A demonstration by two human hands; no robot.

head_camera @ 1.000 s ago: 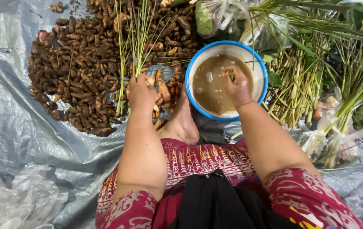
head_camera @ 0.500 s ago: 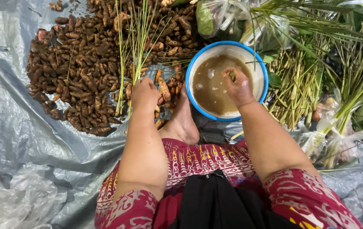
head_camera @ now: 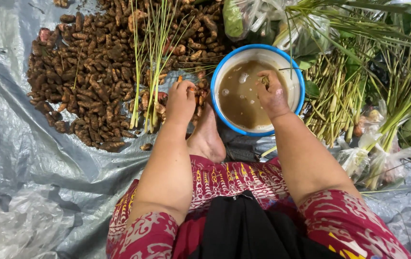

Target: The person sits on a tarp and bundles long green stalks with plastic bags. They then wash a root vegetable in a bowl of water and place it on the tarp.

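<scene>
A white bowl with a blue rim (head_camera: 298, 72) holds muddy brown water (head_camera: 241, 98). My right hand (head_camera: 271, 93) is over the water, its fingers closed around a small root piece. My left hand (head_camera: 180, 101) rests on the orange-tinged cleaned roots (head_camera: 199, 90) beside the bowl, with its fingers curled onto one of them. A large heap of brown, dirty turmeric roots (head_camera: 90, 72) lies to the left on the grey plastic sheet (head_camera: 18, 163). My bare foot (head_camera: 208, 136) sits between both hands.
Several thin lemongrass stalks (head_camera: 150, 62) lie across the root heap. Bundles of lemongrass (head_camera: 339, 96) and green leaves fill the right side, with clear plastic bags (head_camera: 373, 158) among them. My red patterned skirt (head_camera: 224, 182) covers the bottom.
My left hand has shifted slightly on the cleaned roots by the bowl. My right hand stays in the bowl, working the root piece in the water.
</scene>
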